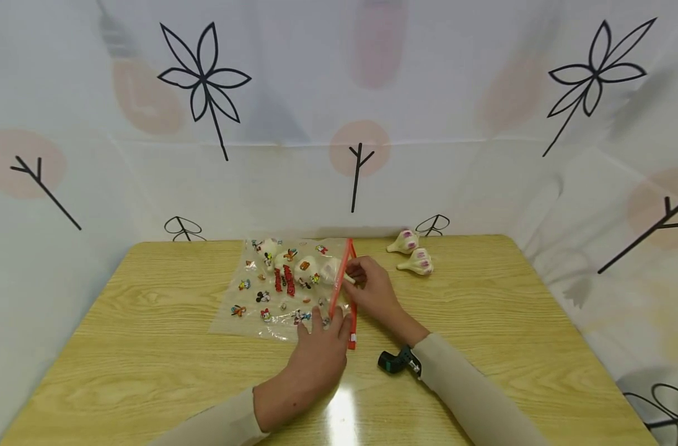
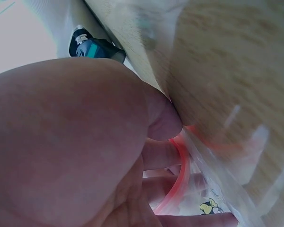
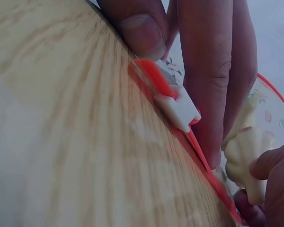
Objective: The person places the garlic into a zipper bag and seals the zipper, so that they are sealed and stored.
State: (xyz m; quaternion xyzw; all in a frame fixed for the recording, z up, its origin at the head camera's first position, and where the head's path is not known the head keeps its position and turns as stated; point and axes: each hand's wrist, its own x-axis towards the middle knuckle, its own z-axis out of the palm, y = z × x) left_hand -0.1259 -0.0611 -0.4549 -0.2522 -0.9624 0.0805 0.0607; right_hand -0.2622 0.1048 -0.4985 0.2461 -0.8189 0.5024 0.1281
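Note:
A clear zip bag [image 1: 233, 322] printed with cartoon figures lies flat on the table, its red zip edge facing right. Whitish garlic bulbs [image 1: 305, 271] show through the plastic. At the bag's mouth, my right hand [image 1: 372, 288] pinches the stem of a garlic bulb [image 3: 248, 153], whose body is inside the opening. My left hand [image 1: 319, 356] rests on the near part of the mouth, fairly straight fingers pressing the plastic. The right wrist view shows a white slider [image 3: 177, 109] on the zip beside the left fingers. The left thumb [image 2: 165, 120] touches the bag's edge.
Two more garlic bulbs [image 1: 417, 262] lie near the table's back edge, right of the bag. A dark device [image 1: 395, 361] is strapped at the right wrist. A patterned white cloth [image 1: 283, 186] hangs behind the wooden table [image 1: 149, 371].

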